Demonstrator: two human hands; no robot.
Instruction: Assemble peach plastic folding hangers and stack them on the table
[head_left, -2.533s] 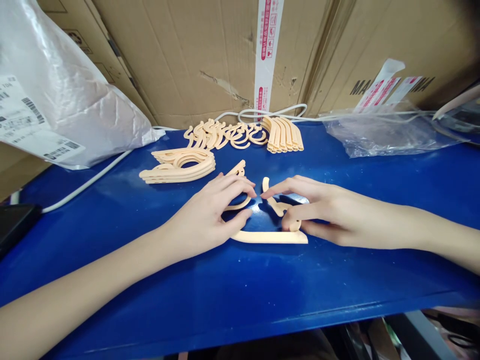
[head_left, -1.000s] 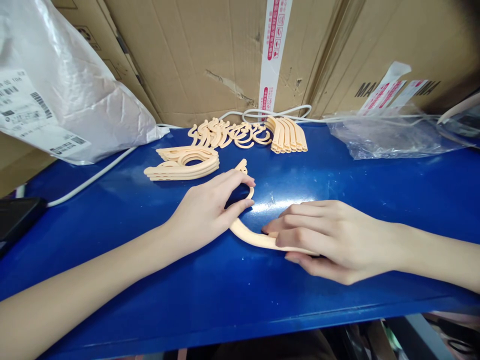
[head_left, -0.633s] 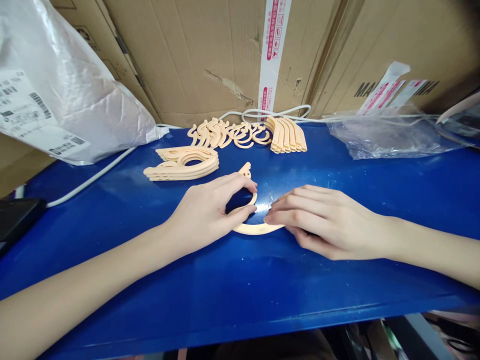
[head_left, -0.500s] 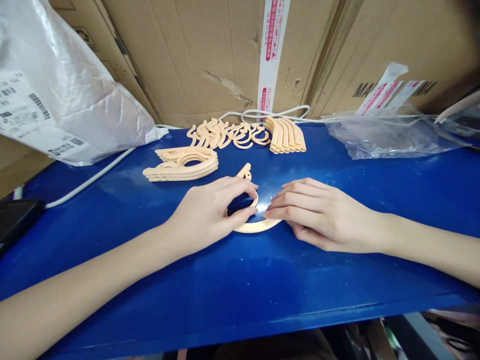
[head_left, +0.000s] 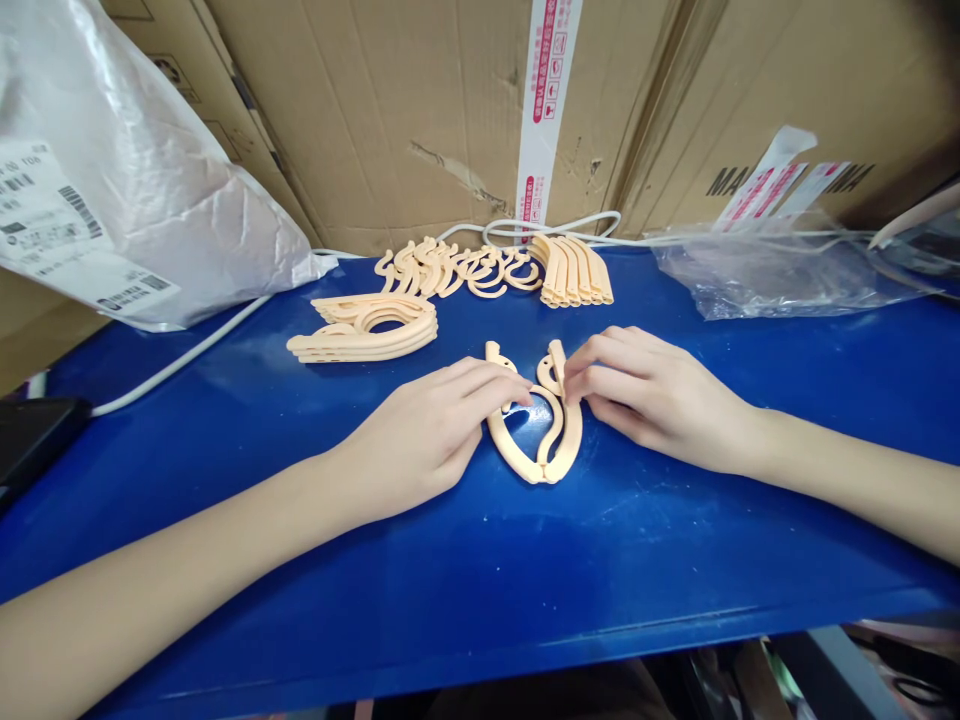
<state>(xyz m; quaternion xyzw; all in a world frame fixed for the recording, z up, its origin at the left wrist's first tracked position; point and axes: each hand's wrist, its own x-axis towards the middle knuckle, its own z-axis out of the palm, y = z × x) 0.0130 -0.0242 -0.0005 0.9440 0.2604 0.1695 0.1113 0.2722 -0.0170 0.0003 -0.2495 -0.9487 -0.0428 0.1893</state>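
A peach plastic folding hanger (head_left: pixel 541 440) lies on the blue table (head_left: pixel 480 570), its two arms swung close together into a narrow V with the joint toward me. My left hand (head_left: pixel 427 435) presses fingertips on the hanger's left arm, fingers held together. My right hand (head_left: pixel 649 395) pinches the top of the right arm. A stack of folded hangers (head_left: pixel 367 328) lies behind my left hand.
More peach hooks (head_left: pixel 457 268) and a row of hanger parts (head_left: pixel 576 270) sit at the back against cardboard boxes (head_left: pixel 420 110). A white plastic bag (head_left: pixel 120 190) is at left, a clear bag (head_left: pixel 772 270) at right, a white cable (head_left: pixel 180 362) and a dark object (head_left: pixel 30 440) far left.
The hanger was spread wide and flat under both hands. Its arms have since been swung toward each other into a narrow V, and my right hand moved up and left.
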